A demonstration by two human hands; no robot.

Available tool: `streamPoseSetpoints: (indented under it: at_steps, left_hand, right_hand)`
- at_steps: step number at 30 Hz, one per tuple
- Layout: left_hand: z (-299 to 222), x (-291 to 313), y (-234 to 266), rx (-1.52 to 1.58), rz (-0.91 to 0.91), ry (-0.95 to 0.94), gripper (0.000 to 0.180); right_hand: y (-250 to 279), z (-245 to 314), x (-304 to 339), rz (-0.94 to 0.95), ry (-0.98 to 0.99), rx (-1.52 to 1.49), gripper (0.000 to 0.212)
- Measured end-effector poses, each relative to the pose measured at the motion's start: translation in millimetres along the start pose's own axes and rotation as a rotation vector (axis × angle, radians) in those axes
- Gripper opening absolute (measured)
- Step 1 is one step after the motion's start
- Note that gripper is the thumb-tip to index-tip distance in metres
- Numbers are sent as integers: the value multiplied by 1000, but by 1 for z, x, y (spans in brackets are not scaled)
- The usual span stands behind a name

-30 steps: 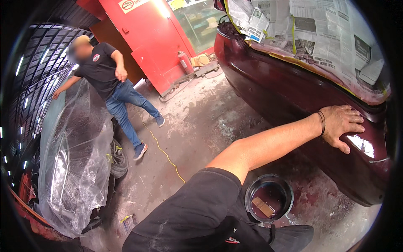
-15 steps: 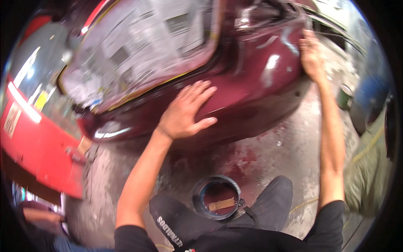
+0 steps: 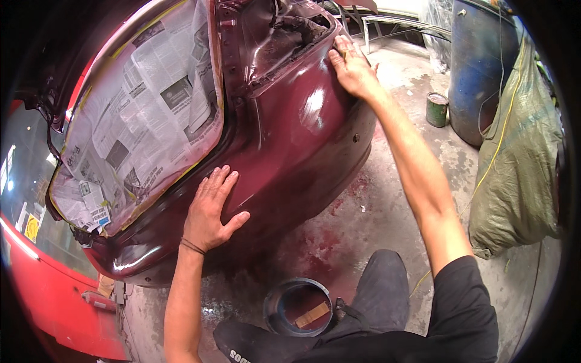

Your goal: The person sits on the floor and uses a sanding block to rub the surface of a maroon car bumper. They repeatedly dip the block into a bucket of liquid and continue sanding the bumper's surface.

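Observation:
A glossy dark red car body (image 3: 290, 151) fills the middle, its rear corner toward the right. My left hand (image 3: 209, 212) lies on the panel below the opening, fingers stretched and thumb apart, holding nothing that shows. My right hand (image 3: 356, 66) reaches to the far upper corner beside the lamp recess (image 3: 296, 36), its fingers lying along the curved edge. A small yellowish patch shows by those fingers, too small to name. Taped newspaper (image 3: 145, 115) covers the opening above my left hand.
A dark bucket (image 3: 296, 290) holding reddish liquid and a tan block (image 3: 312, 316) stands between my legs. At right are a blue drum (image 3: 484, 72), a green can (image 3: 436, 110) and a bulging sack (image 3: 514, 181). A red vehicle (image 3: 54, 290) stands at left.
My view has turned to the right, so the car sits farther left in it. Both hands still touch the body; my right hand has shifted toward the lamp recess.

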State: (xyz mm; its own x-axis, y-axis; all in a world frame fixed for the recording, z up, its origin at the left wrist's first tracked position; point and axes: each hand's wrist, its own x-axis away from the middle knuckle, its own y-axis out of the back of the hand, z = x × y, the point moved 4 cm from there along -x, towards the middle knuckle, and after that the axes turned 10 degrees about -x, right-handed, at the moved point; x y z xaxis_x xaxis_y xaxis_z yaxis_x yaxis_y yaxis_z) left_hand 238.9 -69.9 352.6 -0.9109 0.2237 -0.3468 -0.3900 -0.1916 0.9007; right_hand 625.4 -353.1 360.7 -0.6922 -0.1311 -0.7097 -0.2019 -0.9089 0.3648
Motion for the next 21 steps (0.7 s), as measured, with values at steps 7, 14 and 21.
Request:
streamPoseSetpoints:
  at_steps: [7, 14, 21]
  left_hand:
    - [-4, 5, 1, 4, -2, -1, 89]
    - [-3, 5, 1, 7, 15, 1, 90]
    - [-1, 0, 0, -16, 7, -12, 90]
  right_hand:
    - [18, 73, 61, 265, 124, 259, 73]
    - [-8, 37, 5, -24, -63, 45, 71]
    - [-10, 28, 24, 22, 128, 85, 74]
